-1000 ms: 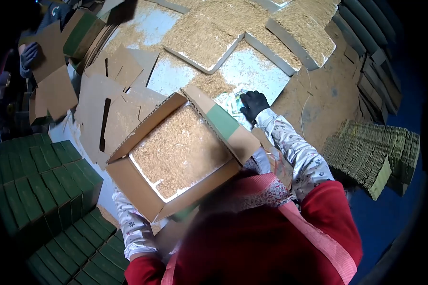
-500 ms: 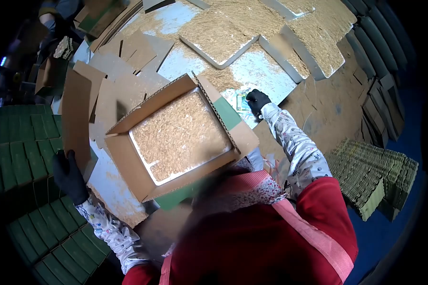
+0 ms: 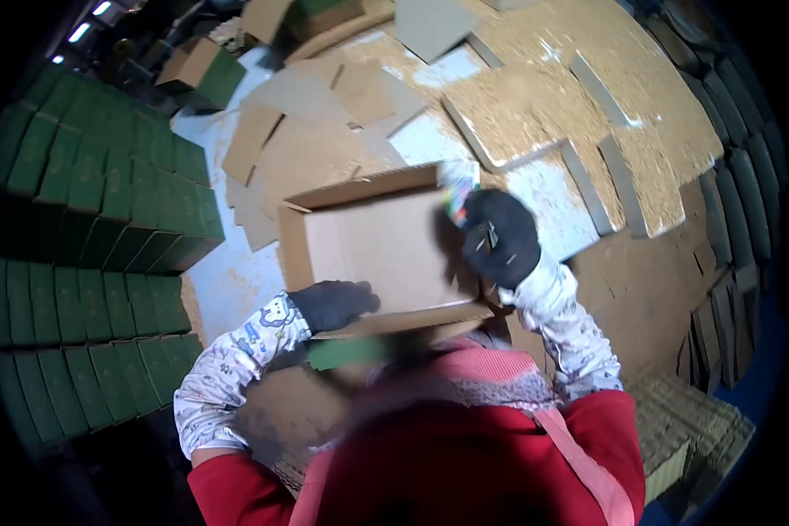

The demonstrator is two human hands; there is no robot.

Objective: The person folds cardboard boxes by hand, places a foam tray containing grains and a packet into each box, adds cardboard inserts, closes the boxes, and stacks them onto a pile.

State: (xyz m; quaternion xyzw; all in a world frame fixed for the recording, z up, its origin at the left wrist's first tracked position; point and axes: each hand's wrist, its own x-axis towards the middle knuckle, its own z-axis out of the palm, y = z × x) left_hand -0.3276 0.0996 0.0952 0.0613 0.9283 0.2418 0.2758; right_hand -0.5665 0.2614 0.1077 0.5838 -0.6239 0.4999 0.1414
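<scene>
In front of me is an open cardboard box (image 3: pixel 377 254) with a green outer panel; plain brown board shows inside its walls. My left hand (image 3: pixel 333 304), in a dark glove, reaches over the near wall with its fingers stretched out along the board, and I cannot tell how firmly they touch it. Above the box's right end is my right hand (image 3: pixel 501 237), also gloved, its fingers closed on a small white printed packet (image 3: pixel 458 186) with coloured marks. The packet is smeared by motion, and whatever lies under the board is hidden.
Green boxes (image 3: pixel 105 175) are stacked at the left. Loose cardboard sheets (image 3: pixel 298 131) lie beyond the box. Straw-coloured shredded material (image 3: pixel 517 96) fills trays at the back right. Stacked cardboard pieces (image 3: pixel 693 430) stand at the lower right; dark padded shapes (image 3: pixel 745 202) line the right edge.
My left hand has moved from the upright cardboard flap into the box, where board now covers the straw-coloured filling. My right hand has lifted the packet off the table to above the box.
</scene>
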